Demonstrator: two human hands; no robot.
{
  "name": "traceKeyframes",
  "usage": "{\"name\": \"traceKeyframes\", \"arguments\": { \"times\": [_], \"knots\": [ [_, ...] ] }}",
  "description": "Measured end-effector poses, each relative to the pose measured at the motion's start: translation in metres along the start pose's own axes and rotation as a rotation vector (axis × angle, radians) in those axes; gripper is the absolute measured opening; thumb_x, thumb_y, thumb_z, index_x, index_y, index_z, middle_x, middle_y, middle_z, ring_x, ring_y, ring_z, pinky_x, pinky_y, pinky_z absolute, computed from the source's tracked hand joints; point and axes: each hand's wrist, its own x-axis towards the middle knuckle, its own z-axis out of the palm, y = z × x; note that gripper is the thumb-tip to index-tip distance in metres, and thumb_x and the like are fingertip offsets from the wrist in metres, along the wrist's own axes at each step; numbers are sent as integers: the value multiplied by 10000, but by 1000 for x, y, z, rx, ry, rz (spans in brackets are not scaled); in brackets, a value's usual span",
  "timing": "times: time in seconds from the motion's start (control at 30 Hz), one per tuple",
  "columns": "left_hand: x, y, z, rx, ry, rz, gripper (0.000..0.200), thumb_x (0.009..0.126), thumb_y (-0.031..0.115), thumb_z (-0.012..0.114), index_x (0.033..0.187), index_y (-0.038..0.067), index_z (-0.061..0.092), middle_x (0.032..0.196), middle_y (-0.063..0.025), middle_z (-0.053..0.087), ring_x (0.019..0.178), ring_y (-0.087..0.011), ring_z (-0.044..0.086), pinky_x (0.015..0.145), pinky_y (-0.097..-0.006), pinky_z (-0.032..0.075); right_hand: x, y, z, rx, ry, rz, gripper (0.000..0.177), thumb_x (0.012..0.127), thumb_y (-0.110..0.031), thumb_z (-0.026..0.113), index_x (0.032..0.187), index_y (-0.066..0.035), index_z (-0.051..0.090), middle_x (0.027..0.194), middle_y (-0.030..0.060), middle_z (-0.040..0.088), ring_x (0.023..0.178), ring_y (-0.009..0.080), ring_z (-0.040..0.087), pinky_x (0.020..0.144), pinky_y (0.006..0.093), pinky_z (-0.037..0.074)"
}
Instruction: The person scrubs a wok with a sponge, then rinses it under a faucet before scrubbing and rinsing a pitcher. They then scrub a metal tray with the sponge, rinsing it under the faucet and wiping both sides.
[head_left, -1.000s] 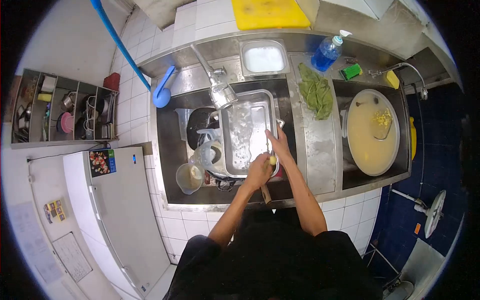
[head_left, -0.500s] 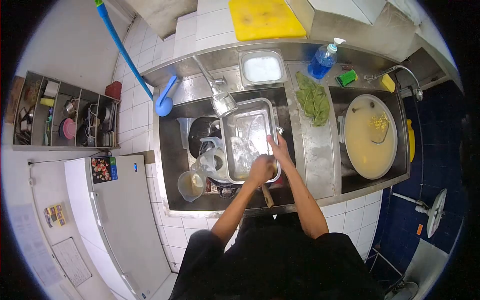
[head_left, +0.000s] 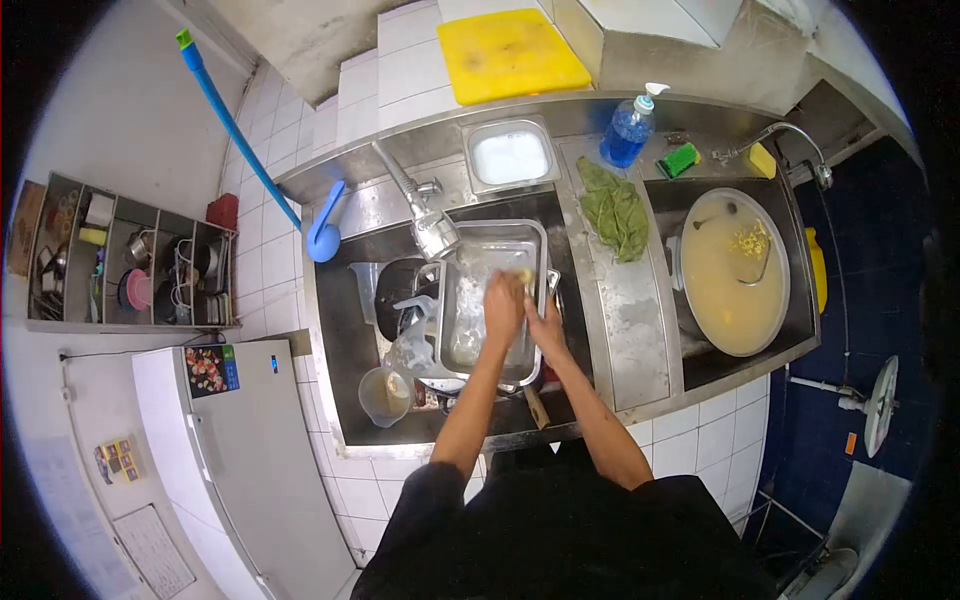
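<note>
A rectangular stainless steel pan (head_left: 463,338), wet inside, is tilted over the dishes in the left basin, under the faucet head (head_left: 436,236). My left hand (head_left: 504,308) is inside the pan, closed around a small yellowish sponge-like piece (head_left: 523,275), mostly hidden by the fingers. At the pan's right rim, my right hand (head_left: 547,328) grips the edge with the thumb toward the inside. Clear plastic jugs (head_left: 412,350) and a plastic cup (head_left: 384,396) lie left of the pan. A wooden handle (head_left: 537,408) sticks out below it.
A steel container of white suds (head_left: 511,156), a blue soap bottle (head_left: 626,136), a green cloth (head_left: 613,210) and a green sponge (head_left: 679,160) sit along the counter. The right basin holds a large tub of cloudy water (head_left: 735,300). A blue ladle (head_left: 324,235) rests at the left corner.
My left hand has moved up from the pan's lower right corner to its upper middle. My right hand stays on the right rim, slightly lower. The camera view has shifted a little.
</note>
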Motion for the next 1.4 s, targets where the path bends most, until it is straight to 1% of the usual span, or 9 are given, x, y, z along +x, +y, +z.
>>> {"name": "traceKeyframes", "arguments": {
  "times": [0.2, 0.3, 0.47, 0.6, 0.9, 1.17, 1.27, 1.33, 1.4],
  "knots": [
    [-52, 5, -30, 95, -298, 130, 118, 805, 97, 569, 815, 5, 642, 853, -245, 589, 795, -426, 586, 717, -482, 482, 3, 12, -6, 19, 2, 27, 579, 946, -387, 526, 1401, -56, 392, 1320, 179, 512, 1217, 290, 489, 1029, 380, 357],
    [-43, -1, -44, 64, -284, -235, 152, 805, 113, 579, 864, 27, 689, 820, -245, 632, 776, -413, 639, 715, -479, 515, -3, 32, 8, 8, -20, 25, 639, 940, -379, 526, 1434, -35, 311, 1335, 224, 487, 1241, 330, 467, 1036, 388, 352],
    [29, -14, -5, 138, -9, -100, 181, 749, 49, 591, 904, 46, 685, 936, -231, 629, 885, -394, 588, 847, -456, 476, -11, 33, 10, 7, 18, -87, 706, 921, -307, 567, 1456, -1, 223, 1407, 248, 400, 1289, 351, 418, 1054, 379, 336],
    [15, -5, -21, -51, -233, 246, 183, 774, 54, 592, 945, 32, 655, 1019, -197, 600, 951, -390, 562, 851, -463, 463, -27, 7, -2, -105, -12, -26, 727, 899, -263, 600, 1455, -7, 208, 1392, 243, 418, 1266, 351, 442, 1052, 397, 338],
    [-44, -1, -48, -242, -268, -212, 166, 872, 98, 543, 993, -2, 599, 887, -237, 628, 828, -398, 617, 729, -441, 483, -23, 3, 4, -246, 171, -271, 603, 936, -226, 541, 1465, -92, 286, 1253, 231, 455, 1157, 362, 461, 1010, 432, 356],
    [35, 20, -92, -299, 165, -396, 246, 925, 201, 505, 954, -33, 575, 779, -270, 606, 783, -450, 597, 700, -475, 450, -46, -89, -5, -254, 166, -589, 609, 917, -129, 559, 1473, -152, 313, 1327, 163, 458, 1182, 329, 466, 1009, 407, 365],
    [55, 24, -96, -68, 350, 24, 239, 904, 147, 513, 1077, -13, 549, 776, -270, 597, 783, -454, 591, 713, -502, 455, -50, -101, -11, -173, 149, -504, 599, 913, -133, 566, 1465, -147, 334, 1338, 162, 457, 1169, 328, 475, 1000, 405, 369],
    [68, 22, -101, 172, 109, 309, 307, 873, 100, 532, 1168, 16, 515, 784, -262, 588, 804, -435, 587, 727, -516, 469, -55, -108, -12, -142, 149, -464, 586, 912, -129, 565, 1458, -147, 353, 1310, 160, 478, 1147, 323, 485, 993, 399, 368],
    [77, 40, -119, 223, -104, 31, 267, 860, 83, 538, 1122, 34, 554, 814, -254, 595, 802, -423, 580, 718, -516, 480, -55, -105, -12, -106, 211, -509, 589, 910, -128, 567, 1458, -152, 354, 1269, 163, 505, 1119, 319, 495, 989, 401, 370]
  ]
}}
